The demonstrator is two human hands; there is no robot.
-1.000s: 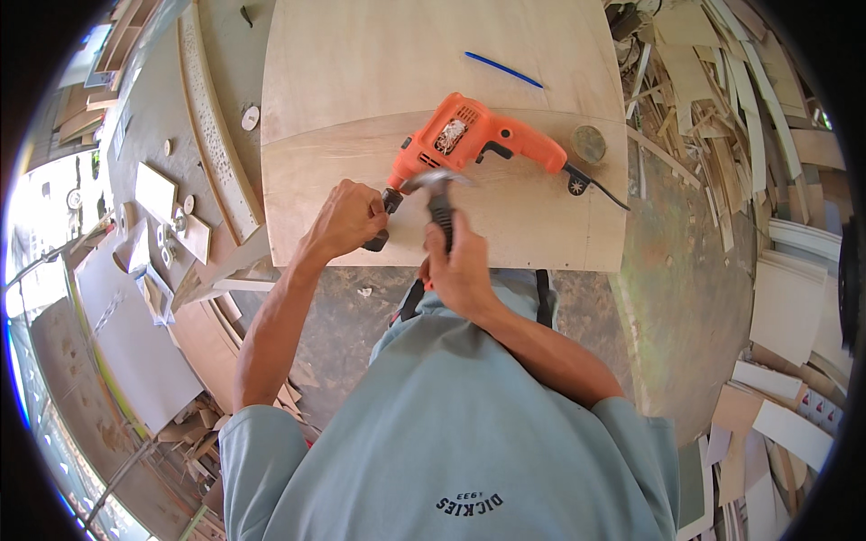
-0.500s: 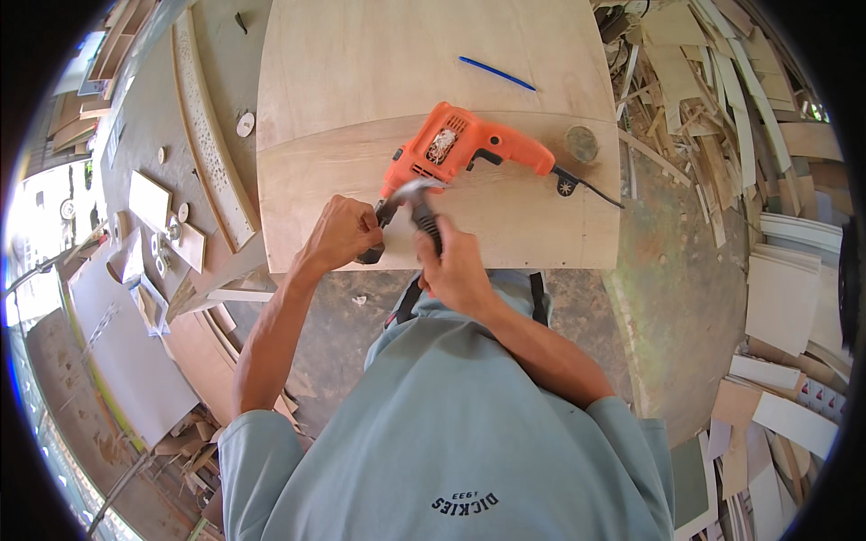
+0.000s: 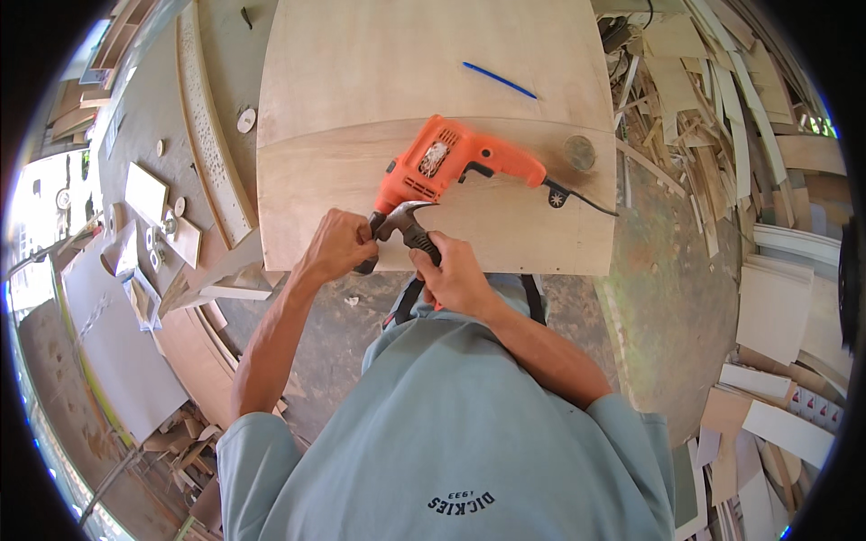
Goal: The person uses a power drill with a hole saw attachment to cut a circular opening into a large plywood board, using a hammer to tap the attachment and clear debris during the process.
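While the right hand [image 3: 451, 275] wraps tightly round the hammer [image 3: 415, 233] mid-frame, the left hand [image 3: 341, 243], fingers curled, grips the chuck [image 3: 367, 265] left of centre. The hammer's head has come down beside it, so chuck and hammer nearly or actually touch. Upper centre, the drill [image 3: 451, 162] lies on the counter [image 3: 523, 239], a pen [image 3: 499, 79] beyond.

Bench [image 3: 361, 72]: pale wood top, grain visible; a thin dark line [image 3: 311, 131] curves across it. Small dark dots along the near edge at right. Drill [image 3: 453, 151], orange, lies on its side, handle to the right, front end toward the near left. Its black cord [image 3: 591, 205] runs to the right edge. Blue pen [image 3: 500, 80] beyond the drill, lying aslant. Round greyish patch [image 3: 579, 153] near the handle; disc or stain, cannot tell.
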